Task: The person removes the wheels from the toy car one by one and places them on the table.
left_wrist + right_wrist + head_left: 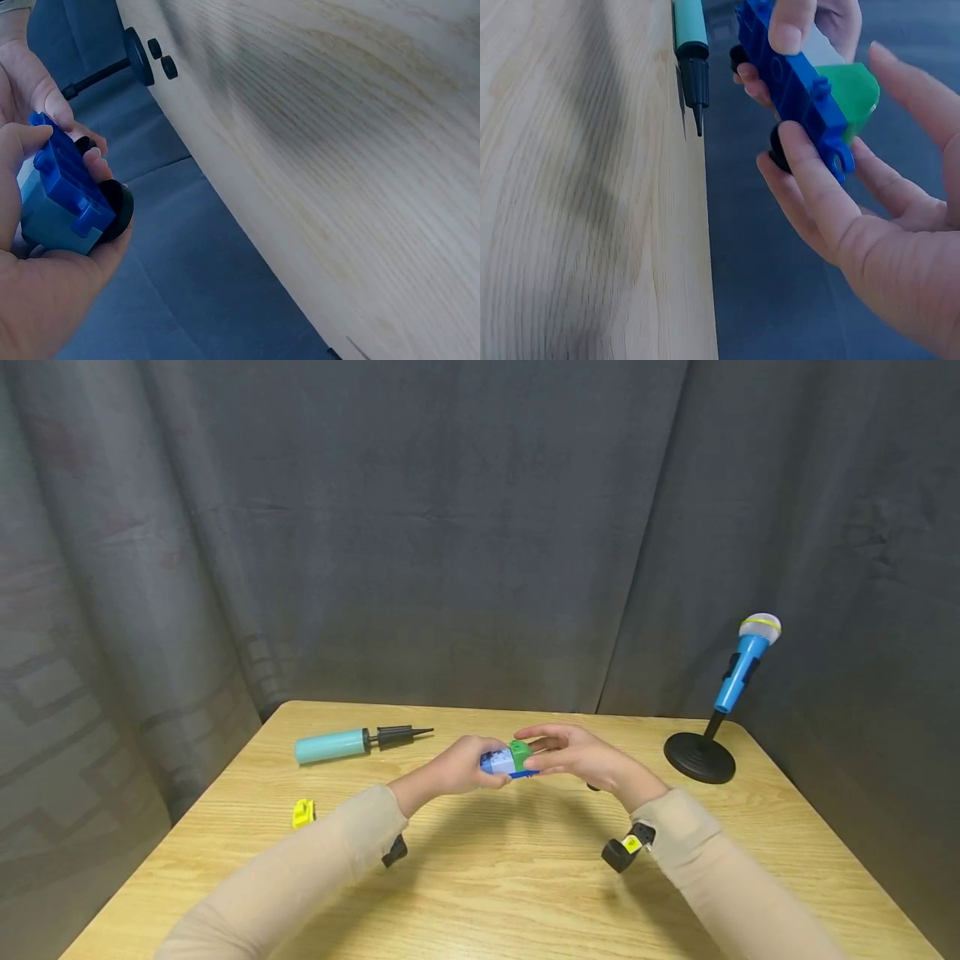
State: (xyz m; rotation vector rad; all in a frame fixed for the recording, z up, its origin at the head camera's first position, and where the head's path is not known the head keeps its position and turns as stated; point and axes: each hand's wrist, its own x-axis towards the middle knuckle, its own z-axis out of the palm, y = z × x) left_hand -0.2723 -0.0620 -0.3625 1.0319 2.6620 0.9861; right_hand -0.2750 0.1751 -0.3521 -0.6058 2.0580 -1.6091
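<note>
While both of our hands meet above the middle of the wooden table [480,877], they share a toy car [508,760] built of blue, pale blue and green blocks with black wheels. Our left hand [457,770] curls its fingers round the car's pale blue end; our right hand [581,758] pinches the green end. A teal balloon pump [352,743] lies far left, a small yellow piece [303,814] nearer, and a blue toy microphone [746,664] stands on its stand far right.
</note>
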